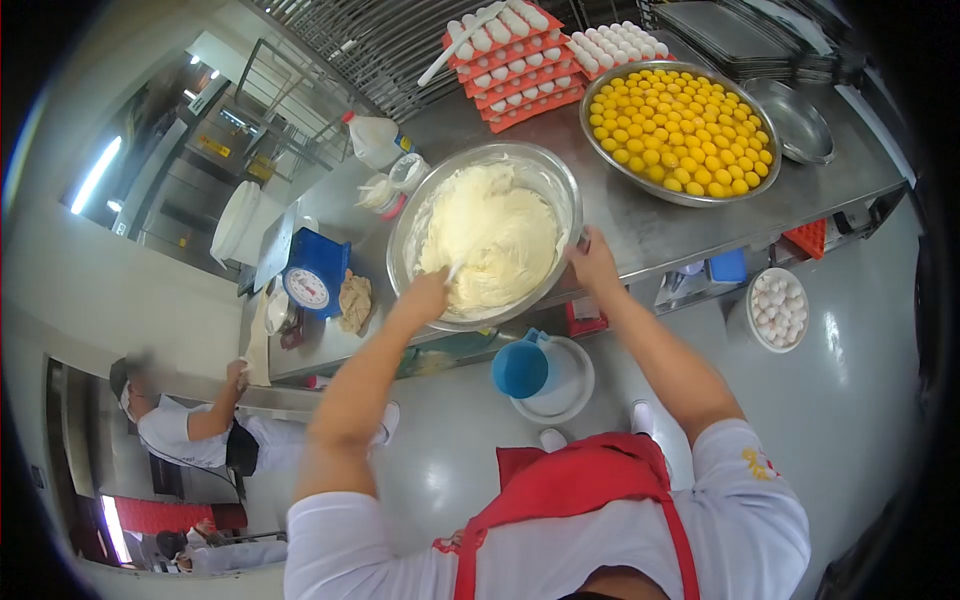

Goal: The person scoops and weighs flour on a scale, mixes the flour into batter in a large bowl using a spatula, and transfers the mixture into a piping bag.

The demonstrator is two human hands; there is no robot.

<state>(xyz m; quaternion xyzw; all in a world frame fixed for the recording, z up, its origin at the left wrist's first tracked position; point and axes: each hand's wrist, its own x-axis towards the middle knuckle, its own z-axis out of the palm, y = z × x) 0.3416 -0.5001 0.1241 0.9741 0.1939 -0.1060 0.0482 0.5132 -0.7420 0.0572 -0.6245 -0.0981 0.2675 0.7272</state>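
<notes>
A large steel mixing bowl [572,190] full of pale yellow batter [495,225] sits near the table's front edge. My left hand [425,297] is over the bowl's near-left rim, closed on a pale-handled utensil [455,270] whose far end is sunk in the batter. On the right, my right hand [594,262] grips the bowl's rim. To the right of this bowl stands a wide steel bowl [690,200] packed with egg yolks [690,130].
Stacked trays of eggs [515,70] stand at the back, a white spatula [460,45] on top. Left are a jug [375,140] and blue scale [318,270]. A blue pitcher [520,368] and egg bucket [777,310] stand below. Another person [200,425] works at left.
</notes>
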